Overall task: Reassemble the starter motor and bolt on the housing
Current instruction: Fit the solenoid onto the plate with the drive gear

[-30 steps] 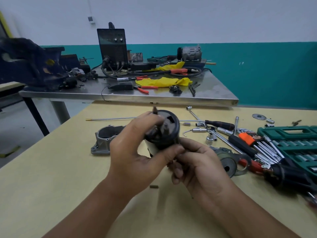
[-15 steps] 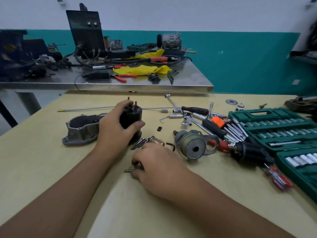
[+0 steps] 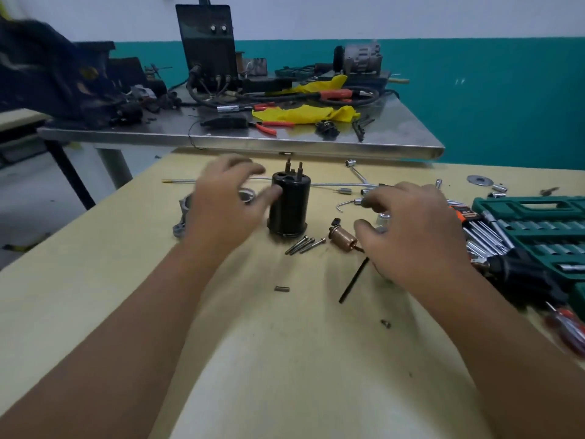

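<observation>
Black motor body [image 3: 288, 206] is stood upright on the tan table [image 3: 95, 280], terminal studs up. L hand [image 3: 221, 210] is seen just beside its left side, fingers spread apart and relaxed, thumb tip at or almost at the body's wall; contact can't be told (motion blur). Nothing is gripped by it. Grey housing [image 3: 181, 217] is mostly hidden behind the L hand, w/ only an edge seen left of the knuckles.

R hand [image 3: 411, 232] is held over the parts right of the body, fingers apart and loosely curved, palm down; nothing is seen gripped. Copper-coloured cylinder [image 3: 343, 239] lies just left of the R thumb. Three long bolts [image 3: 304, 244] lie side by side btwn the cylinder and the body's base. Thin black rod [image 3: 354, 280] lies below the R thumb. Small pin [image 3: 281, 289] lies nearer the camera, apart from both hands. Green socket set [image 3: 538, 223] lies right of the R fingers.
</observation>
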### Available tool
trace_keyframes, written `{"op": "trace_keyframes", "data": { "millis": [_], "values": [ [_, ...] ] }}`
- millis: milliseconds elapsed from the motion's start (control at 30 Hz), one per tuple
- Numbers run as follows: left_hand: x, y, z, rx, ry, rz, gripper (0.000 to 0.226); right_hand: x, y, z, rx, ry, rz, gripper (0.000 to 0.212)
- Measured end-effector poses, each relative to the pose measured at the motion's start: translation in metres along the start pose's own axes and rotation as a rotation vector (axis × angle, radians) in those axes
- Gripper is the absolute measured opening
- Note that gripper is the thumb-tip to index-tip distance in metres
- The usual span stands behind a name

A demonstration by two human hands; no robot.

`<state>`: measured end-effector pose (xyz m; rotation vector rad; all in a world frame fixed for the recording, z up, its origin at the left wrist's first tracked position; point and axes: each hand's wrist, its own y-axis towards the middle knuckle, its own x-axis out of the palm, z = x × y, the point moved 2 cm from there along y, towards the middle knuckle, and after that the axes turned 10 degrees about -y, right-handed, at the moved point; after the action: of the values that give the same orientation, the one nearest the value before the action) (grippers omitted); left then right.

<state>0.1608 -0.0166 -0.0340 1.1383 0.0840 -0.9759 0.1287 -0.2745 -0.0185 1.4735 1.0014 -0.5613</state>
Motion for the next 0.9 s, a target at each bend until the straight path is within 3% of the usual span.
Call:
{"op": "trace_keyframes", "data": {
  "millis": [33,100,167,200,400,533,633,700,767,800,833,900],
  "values": [
    [-0.014,0.005,-0.010,-0.020,0.129,0.032,0.059,0.001,0.001,0.001,-0.014,-0.004,-0.036,0.030],
    [-0.031,0.010,-0.036,-0.236,0.322,-0.163,0.080,0.005,-0.004,-0.009,-0.108,0.039,-0.102,0.032],
    [-0.032,0.004,-0.057,-0.391,0.271,-0.436,0.100,0.012,-0.012,-0.026,-0.217,0.059,-0.166,0.033],
    [-0.029,0.000,-0.063,-0.404,0.216,-0.496,0.103,0.016,-0.014,-0.031,-0.240,0.012,-0.191,0.035],
    [-0.026,0.008,-0.073,-0.398,0.189,-0.366,0.090,0.035,-0.011,-0.034,-0.142,-0.541,-0.370,0.031],
    [-0.030,0.007,-0.069,-0.364,0.129,-0.421,0.080,0.039,-0.007,-0.037,-0.149,-0.549,-0.368,0.014],
    [-0.036,0.007,-0.063,-0.388,0.139,-0.452,0.078,0.039,-0.007,-0.036,-0.125,-0.501,-0.309,0.016],
    [-0.040,0.010,-0.045,-0.303,0.187,-0.290,0.072,0.040,-0.008,-0.037,-0.124,-0.479,-0.295,0.018],
    [-0.038,0.009,-0.012,-0.079,-0.003,-0.051,0.052,0.037,-0.009,-0.038,-0.116,-0.420,-0.274,0.018],
    [-0.033,0.006,0.007,0.037,-0.139,-0.030,0.042,0.034,-0.009,-0.038,-0.100,-0.380,-0.264,0.022],
    [-0.024,0.000,0.025,0.134,-0.242,-0.101,0.035,0.030,-0.010,-0.039,-0.081,-0.338,-0.250,0.027],
    [0.000,-0.015,0.050,0.250,-0.325,-0.389,0.037,0.024,-0.010,-0.038,-0.074,-0.246,-0.155,0.027]
  ]
}}
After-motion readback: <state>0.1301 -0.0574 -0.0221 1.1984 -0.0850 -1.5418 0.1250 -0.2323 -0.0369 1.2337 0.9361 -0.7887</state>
